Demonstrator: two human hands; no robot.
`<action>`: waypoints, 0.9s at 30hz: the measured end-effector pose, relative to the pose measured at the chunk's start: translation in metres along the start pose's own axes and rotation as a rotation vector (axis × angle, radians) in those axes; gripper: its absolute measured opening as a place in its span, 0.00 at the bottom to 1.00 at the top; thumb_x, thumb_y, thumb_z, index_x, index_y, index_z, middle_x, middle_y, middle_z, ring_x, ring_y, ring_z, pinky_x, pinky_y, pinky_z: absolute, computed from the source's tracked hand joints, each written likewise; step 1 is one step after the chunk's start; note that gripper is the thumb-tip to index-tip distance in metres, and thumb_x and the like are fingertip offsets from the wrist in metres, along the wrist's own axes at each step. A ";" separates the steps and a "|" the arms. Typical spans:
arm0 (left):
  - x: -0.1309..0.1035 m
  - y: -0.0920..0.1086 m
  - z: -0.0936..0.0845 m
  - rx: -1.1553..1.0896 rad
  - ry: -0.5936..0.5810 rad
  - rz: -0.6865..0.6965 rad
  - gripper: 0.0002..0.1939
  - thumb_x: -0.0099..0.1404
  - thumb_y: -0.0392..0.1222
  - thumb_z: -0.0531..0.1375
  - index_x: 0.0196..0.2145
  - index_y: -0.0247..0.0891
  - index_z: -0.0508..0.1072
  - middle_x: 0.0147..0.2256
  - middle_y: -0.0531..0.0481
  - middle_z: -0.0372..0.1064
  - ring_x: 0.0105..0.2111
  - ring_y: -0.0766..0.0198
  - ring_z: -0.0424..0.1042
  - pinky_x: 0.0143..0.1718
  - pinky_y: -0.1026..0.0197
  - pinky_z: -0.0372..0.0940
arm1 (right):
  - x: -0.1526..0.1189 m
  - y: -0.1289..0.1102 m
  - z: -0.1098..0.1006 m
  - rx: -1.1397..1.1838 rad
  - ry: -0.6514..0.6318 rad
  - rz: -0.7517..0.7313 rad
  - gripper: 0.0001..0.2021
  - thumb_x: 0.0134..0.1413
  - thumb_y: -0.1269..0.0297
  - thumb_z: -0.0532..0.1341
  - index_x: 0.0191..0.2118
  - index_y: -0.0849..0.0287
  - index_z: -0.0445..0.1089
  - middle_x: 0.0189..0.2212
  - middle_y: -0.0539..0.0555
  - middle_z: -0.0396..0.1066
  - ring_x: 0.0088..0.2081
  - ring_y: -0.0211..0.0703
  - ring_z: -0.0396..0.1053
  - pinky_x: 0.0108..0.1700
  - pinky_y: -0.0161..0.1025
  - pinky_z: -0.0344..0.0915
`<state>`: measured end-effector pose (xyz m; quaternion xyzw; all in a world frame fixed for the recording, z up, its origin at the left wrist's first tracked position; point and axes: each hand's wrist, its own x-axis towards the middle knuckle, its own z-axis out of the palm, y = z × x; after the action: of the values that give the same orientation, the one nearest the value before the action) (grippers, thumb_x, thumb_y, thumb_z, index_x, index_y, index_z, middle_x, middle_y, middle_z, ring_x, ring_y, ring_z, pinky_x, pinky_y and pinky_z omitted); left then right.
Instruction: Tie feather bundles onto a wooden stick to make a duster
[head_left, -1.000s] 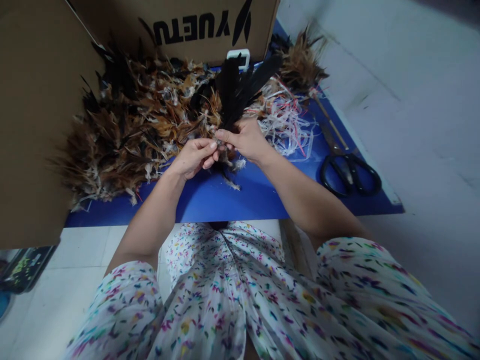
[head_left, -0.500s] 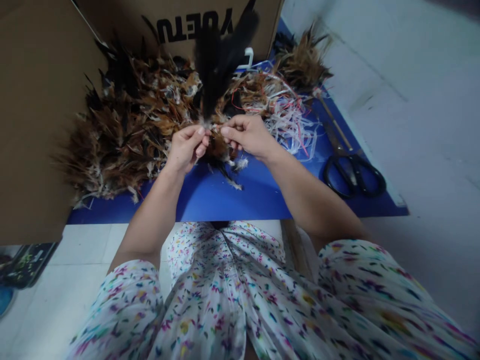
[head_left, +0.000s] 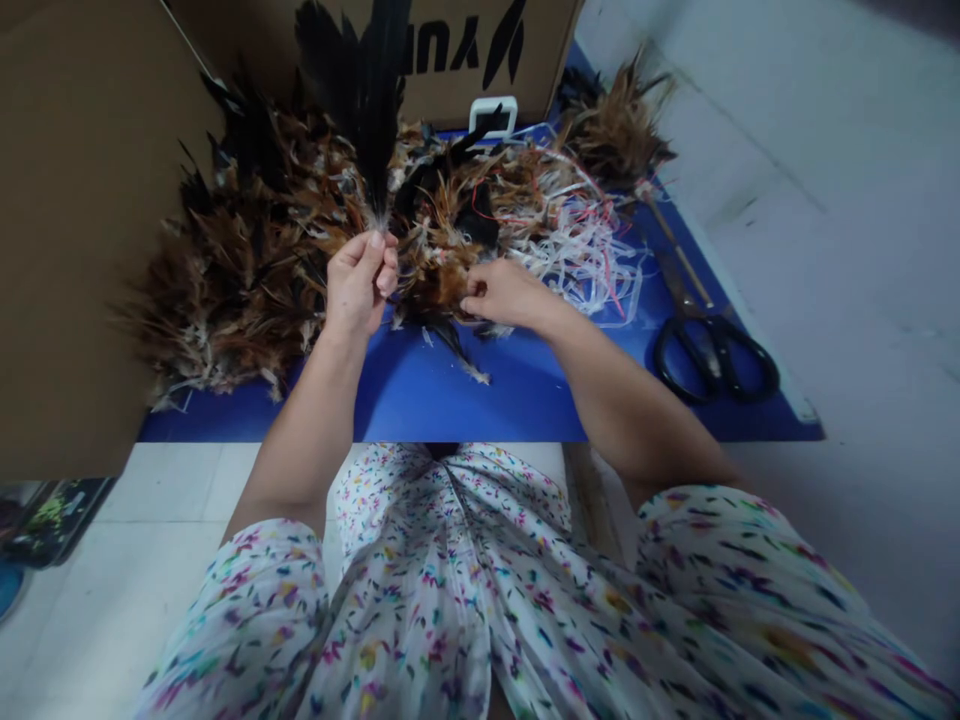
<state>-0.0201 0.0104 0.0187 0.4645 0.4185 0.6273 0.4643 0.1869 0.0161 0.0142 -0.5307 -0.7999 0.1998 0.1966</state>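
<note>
Pinched in my left hand point(head_left: 360, 280) is a bunch of long black feathers point(head_left: 367, 110), held upright by its pale quill ends. My right hand point(head_left: 502, 293) rests low over the brown feathers point(head_left: 442, 285) at the middle of the table, its fingers curled inward. Whatever lies between those fingertips is hidden from me. A wide heap of brown and black feathers point(head_left: 247, 260) spreads to the left of my left hand. Beside my right hand lies a tangle of white and red strings point(head_left: 585, 240).
Black-handled scissors point(head_left: 716, 360) and a thin stick point(head_left: 679, 250) lie on the right of the blue table point(head_left: 465, 400). Another feather bundle point(head_left: 622, 125) sits at the back right. Cardboard boxes point(head_left: 75, 240) stand on the left and behind, and a white plastic handle point(head_left: 493, 117) shows at the back.
My hands have moved apart. The left one carried the black feathers leftward and slightly up; the right one dropped lower onto the brown feathers.
</note>
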 end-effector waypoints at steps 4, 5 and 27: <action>0.002 0.000 -0.002 -0.019 -0.013 -0.011 0.11 0.68 0.46 0.64 0.32 0.37 0.72 0.22 0.58 0.64 0.16 0.78 0.60 0.17 0.73 0.55 | 0.003 0.008 -0.009 0.097 0.112 0.049 0.06 0.47 0.71 0.66 0.24 0.58 0.69 0.22 0.50 0.69 0.31 0.43 0.66 0.39 0.42 0.62; 0.002 0.001 -0.001 -0.024 -0.012 -0.009 0.11 0.68 0.46 0.64 0.32 0.37 0.72 0.22 0.58 0.64 0.16 0.78 0.59 0.17 0.72 0.55 | 0.004 0.010 -0.011 0.121 0.138 0.049 0.05 0.47 0.71 0.66 0.25 0.59 0.70 0.23 0.50 0.69 0.31 0.43 0.67 0.39 0.42 0.62; 0.002 0.006 0.003 -0.180 0.107 -0.017 0.13 0.66 0.45 0.66 0.28 0.38 0.71 0.19 0.58 0.65 0.13 0.78 0.55 0.14 0.73 0.53 | -0.037 -0.054 -0.004 -0.430 -0.335 -0.105 0.22 0.59 0.62 0.63 0.57 0.64 0.65 0.52 0.67 0.74 0.50 0.59 0.75 0.44 0.45 0.67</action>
<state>-0.0189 0.0112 0.0255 0.3831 0.3885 0.6826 0.4863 0.1605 -0.0371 0.0428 -0.4774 -0.8718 0.0997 -0.0455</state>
